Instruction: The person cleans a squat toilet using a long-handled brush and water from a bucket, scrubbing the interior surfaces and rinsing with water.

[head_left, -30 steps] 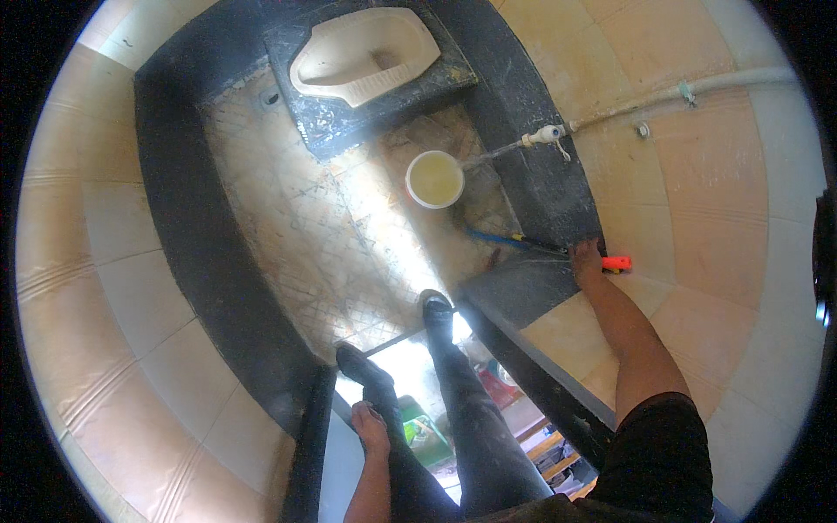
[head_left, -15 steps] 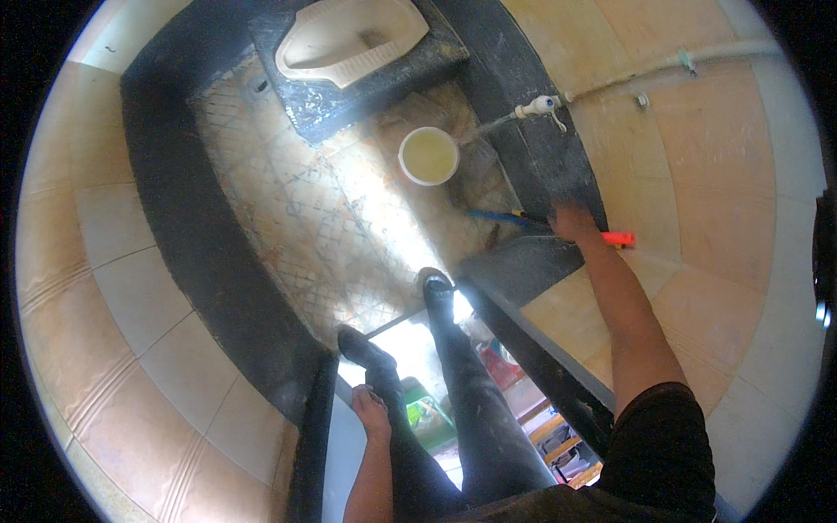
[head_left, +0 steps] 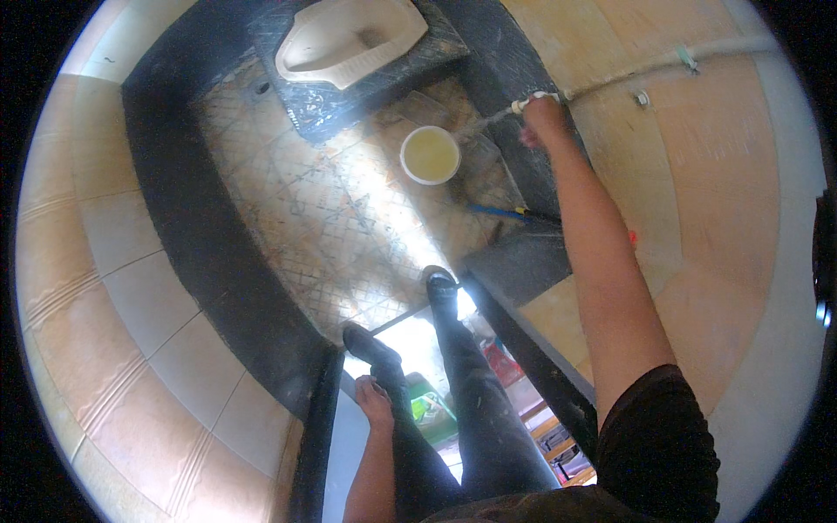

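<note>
My right hand [head_left: 542, 124] is closed around the wall tap [head_left: 520, 106], covering most of it; its fingers are partly hidden and a little blurred. Water runs from the tap's mouth toward a round white bucket [head_left: 403, 159] standing on the floor. The bucket holds yellowish water [head_left: 432, 157], its surface a little below the rim. Down beside my left leg hangs my left hand [head_left: 373, 403], its fingers loosely bent and apart, with nothing seen in them.
A squat toilet [head_left: 349, 39] sits on a raised dark step [head_left: 349, 113] at the far end. A blue-handled long tool [head_left: 499, 212] leans low at the right. A pipe [head_left: 636, 77] runs along the right wall. Behind my legs lies a green basin [head_left: 436, 418].
My right hand has moved forward from beside the long tool's red end up to the tap. The left hand is nearly still. Water keeps running from the tap.
</note>
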Tool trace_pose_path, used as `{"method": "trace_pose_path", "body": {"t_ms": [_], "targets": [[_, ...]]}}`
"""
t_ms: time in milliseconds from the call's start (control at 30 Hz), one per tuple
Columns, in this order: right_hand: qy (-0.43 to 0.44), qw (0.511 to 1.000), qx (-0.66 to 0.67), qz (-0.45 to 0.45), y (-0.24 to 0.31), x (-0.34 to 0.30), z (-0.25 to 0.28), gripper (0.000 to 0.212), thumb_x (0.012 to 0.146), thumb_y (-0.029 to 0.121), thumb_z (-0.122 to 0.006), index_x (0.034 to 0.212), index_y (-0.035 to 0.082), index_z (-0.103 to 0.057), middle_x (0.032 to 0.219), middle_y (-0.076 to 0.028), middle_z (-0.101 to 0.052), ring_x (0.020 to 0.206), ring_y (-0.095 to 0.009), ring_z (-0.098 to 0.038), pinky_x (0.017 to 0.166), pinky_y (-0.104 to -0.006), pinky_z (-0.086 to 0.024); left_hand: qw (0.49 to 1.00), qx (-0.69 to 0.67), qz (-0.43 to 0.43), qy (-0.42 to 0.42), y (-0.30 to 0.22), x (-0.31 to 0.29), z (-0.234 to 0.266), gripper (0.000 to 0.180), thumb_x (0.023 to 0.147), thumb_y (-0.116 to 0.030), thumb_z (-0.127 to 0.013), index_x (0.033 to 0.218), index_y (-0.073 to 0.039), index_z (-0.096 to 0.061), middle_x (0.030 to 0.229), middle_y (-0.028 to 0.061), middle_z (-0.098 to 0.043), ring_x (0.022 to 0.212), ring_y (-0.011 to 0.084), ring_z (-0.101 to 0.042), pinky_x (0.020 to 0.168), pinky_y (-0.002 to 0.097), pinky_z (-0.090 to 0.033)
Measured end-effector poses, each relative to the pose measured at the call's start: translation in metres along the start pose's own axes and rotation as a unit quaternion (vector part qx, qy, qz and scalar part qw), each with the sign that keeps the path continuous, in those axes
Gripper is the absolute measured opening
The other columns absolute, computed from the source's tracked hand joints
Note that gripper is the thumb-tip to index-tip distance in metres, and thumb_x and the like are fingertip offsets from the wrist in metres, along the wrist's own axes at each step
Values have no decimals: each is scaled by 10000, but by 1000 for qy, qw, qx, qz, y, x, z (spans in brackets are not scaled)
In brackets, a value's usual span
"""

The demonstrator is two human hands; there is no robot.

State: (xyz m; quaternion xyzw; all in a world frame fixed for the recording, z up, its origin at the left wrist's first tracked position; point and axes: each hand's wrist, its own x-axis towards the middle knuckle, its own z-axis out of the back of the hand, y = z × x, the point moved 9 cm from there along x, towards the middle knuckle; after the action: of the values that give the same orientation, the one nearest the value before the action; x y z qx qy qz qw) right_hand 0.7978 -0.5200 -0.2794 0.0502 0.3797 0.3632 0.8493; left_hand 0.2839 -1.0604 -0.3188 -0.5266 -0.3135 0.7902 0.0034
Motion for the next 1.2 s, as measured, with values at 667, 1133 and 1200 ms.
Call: {"method": "trace_pose_path", "body": {"t_ms": [667,1133,1200], "targets": [[142,944,258,-147,-155,20,-226,585,934,455,-610,1330,45,-481,1144,-215,-618,961,-324,-659,768,-452,-564,989,55,-65,123,-165,84,-114,230,1013,-282,-503,932,-81,-582,760,-24,-518,643,77,-463,563,245,-391],[-135,975,-63,163,-94,166,-306,400,948,374,-570,1028,-13,-633,985,-269,-664,936,-447,-641,810,-498,-500,820,451,-296,188,-218,366,-493,457,823,-264,-679,1143,36,-548,1064,299,-657,1041,407,-649,913,465,-526],[-159,964,22,212,-78,151,-306,381,947,374,-586,979,-5,-619,900,-260,-658,876,-419,-653,740,-487,-497,814,444,-308,211,-228,381,-487,386,812,-217,-666,1105,19,-577,1017,291,-670,993,394,-671,873,467,-546]]}}
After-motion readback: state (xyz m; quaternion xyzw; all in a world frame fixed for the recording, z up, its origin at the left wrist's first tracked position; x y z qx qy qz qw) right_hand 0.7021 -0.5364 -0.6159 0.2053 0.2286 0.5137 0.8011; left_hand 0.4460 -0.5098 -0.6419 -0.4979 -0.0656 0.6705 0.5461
